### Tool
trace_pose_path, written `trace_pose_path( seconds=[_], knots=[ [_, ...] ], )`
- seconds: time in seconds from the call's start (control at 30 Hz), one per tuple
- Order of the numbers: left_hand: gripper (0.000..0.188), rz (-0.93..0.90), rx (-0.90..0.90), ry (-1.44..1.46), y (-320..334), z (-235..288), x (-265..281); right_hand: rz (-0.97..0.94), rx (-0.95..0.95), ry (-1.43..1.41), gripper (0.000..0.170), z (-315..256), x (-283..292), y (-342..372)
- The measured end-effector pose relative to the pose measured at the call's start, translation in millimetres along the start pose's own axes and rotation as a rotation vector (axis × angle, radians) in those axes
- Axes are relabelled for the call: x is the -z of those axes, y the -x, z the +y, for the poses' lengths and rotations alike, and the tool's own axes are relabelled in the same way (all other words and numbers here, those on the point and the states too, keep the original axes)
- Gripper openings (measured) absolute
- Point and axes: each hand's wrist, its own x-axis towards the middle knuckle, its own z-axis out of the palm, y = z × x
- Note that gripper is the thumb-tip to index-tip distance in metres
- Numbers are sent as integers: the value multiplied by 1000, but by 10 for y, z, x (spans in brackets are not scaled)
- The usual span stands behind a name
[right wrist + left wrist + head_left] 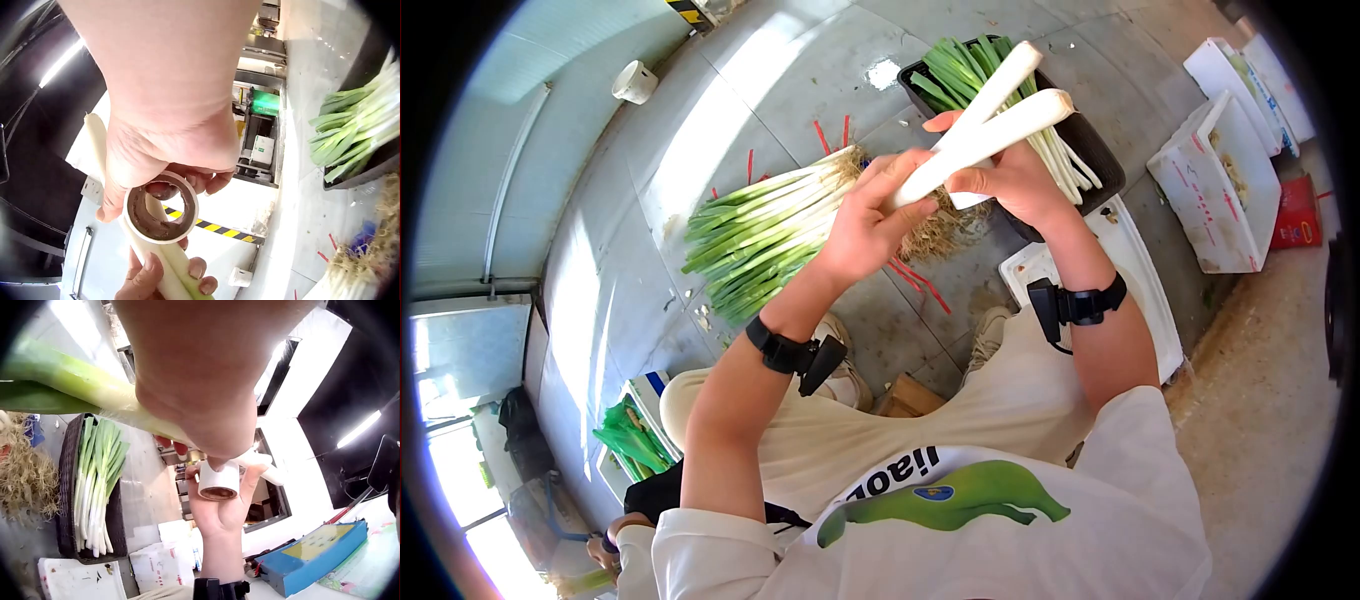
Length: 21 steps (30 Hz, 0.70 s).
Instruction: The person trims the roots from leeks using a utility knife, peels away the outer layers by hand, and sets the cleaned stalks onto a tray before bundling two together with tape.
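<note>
Two thick peeled leeks (1000,135) lie crossed in front of me, white ends pointing away to the right. My left hand (874,218) grips them lower down, thumb along one side; its fingers also show around the stalks in the right wrist view. A roll of white tape (161,207) with a brown core sits in my right hand (1022,186), fingers hooked at the roll and thumb beside the stalks. The tape roll (219,480) is right against the leeks. In the left wrist view, a green leek top (69,375) runs out behind my left hand.
A pile of leeks with roots (775,230) lies on the grey floor, red strips (920,285) around it. More leeks fill a black crate (1105,150). A white foam lid (1145,285), foam boxes (1215,185), a red packet (1297,214) and a white bucket (634,82) stand around.
</note>
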Motion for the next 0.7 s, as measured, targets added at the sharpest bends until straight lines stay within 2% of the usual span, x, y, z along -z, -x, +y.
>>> trace_pose_path(
  seconds=[0.07,0.17,0.27,0.33,0.4,0.47,0.53,0.7],
  knots=[
    [49,-18,10,25,0,-6,44,-28,-10,23,66,37,39,-10],
    [60,-13,134,382,-11,25,157,-132,-114,-3,70,-78,117,6],
    [56,-74,195,376,-22,114,265,-175,-63,9,70,-11,138,0],
    [51,-174,219,546,-24,113,286,-206,-70,10,69,-40,168,16],
    [50,-231,237,538,-57,141,303,-164,79,321,66,-82,214,-2],
    [50,-285,252,531,-106,174,326,-153,120,396,65,-183,223,-5],
    [52,-356,370,605,-149,182,339,-126,244,542,62,-130,278,-35],
    [63,-497,446,732,-278,46,303,-125,207,298,74,-197,226,1]
  ],
)
